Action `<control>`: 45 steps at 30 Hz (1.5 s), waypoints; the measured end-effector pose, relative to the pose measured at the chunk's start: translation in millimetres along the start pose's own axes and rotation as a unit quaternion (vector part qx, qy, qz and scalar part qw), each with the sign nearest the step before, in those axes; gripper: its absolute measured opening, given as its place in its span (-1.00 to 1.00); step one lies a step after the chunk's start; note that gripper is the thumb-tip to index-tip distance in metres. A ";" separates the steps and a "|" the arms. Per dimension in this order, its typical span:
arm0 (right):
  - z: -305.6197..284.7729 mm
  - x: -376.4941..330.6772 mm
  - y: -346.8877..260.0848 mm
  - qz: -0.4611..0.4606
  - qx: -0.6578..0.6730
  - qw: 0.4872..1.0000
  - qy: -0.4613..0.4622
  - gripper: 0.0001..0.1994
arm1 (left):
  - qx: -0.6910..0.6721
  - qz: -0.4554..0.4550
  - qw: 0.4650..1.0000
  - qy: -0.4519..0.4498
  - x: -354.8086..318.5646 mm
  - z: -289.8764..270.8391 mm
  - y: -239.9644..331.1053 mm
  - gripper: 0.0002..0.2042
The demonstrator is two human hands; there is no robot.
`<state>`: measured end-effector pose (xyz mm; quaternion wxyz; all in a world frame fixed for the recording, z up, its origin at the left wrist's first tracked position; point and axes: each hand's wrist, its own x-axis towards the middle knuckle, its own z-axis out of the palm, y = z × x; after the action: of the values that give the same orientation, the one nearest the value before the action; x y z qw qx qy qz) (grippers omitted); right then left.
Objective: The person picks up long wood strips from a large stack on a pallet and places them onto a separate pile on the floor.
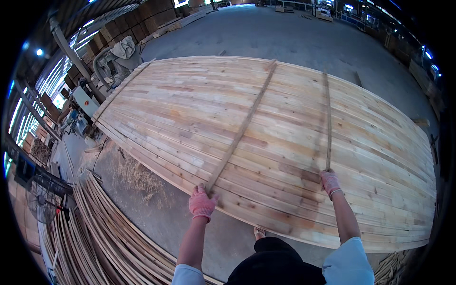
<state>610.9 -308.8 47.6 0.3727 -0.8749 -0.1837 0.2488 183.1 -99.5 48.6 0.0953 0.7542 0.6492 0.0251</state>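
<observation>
Long pale wooden boards lie side by side in a broad layer (190,121) before me, with thin wooden strips laid across them. My left hand (203,203), in a pinkish work glove, is at the layer's near edge, its fingers and thumb about the near end of the middle strip (242,130). Farther right and over the boards, my right hand (330,183), gloved alike, is closed round the near end of another strip (328,118). That strip reaches across to the far edge. A third strip (124,90) crosses the boards at the far left end.
Many thin wood strips (109,228) lie bundled on the floor at lower left, beside a fan (43,204). Sawdust (140,178) covers floor near the boards. Machinery with a grey control box (85,101) and a post (71,52) stand at left.
</observation>
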 end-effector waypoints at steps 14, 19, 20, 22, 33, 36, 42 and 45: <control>202.3 43.9 -146.4 -0.089 -0.030 0.983 -0.159 -0.86 | -0.508 -0.149 0.795 -0.295 -26.0 -26.2 -199.9 -0.79; 319.3 46.9 -153.9 -0.119 -0.010 0.978 -0.172 -0.83 | -0.596 -0.246 0.712 -0.277 -109.5 -28.3 -322.9 -0.80; 338.2 18.4 -189.5 -0.056 0.042 0.983 -0.168 -0.83 | -0.601 -0.260 0.706 -0.269 -124.4 -37.4 -338.4 -0.79; 366.5 -12.7 -228.2 0.000 0.105 0.984 -0.142 -0.85 | -0.605 -0.264 0.716 -0.227 -128.6 -73.4 -344.6 -0.79; 508.2 -62.7 -318.6 -0.047 0.145 0.975 -0.161 -0.78 | -0.613 -0.292 0.727 -0.103 -48.8 -80.5 -458.7 -0.76; 538.1 -67.5 -347.7 -0.063 0.115 0.968 -0.212 -0.85 | -0.623 -0.284 0.724 -0.081 -9.1 -82.8 -482.2 -0.76; 654.1 -73.4 -422.5 -0.085 0.087 0.980 -0.156 -0.87 | -0.613 -0.280 0.737 -0.046 109.8 -94.2 -554.4 -0.73; 716.1 -73.4 -482.4 -0.030 0.126 0.975 -0.183 -0.82 | -0.636 -0.272 0.720 -0.057 180.1 -111.0 -584.5 -0.73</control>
<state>76.1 371.3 -0.3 0.4475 -0.7545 -0.2423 0.4145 -376.5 171.2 39.0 0.5920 0.3069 0.6515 0.3619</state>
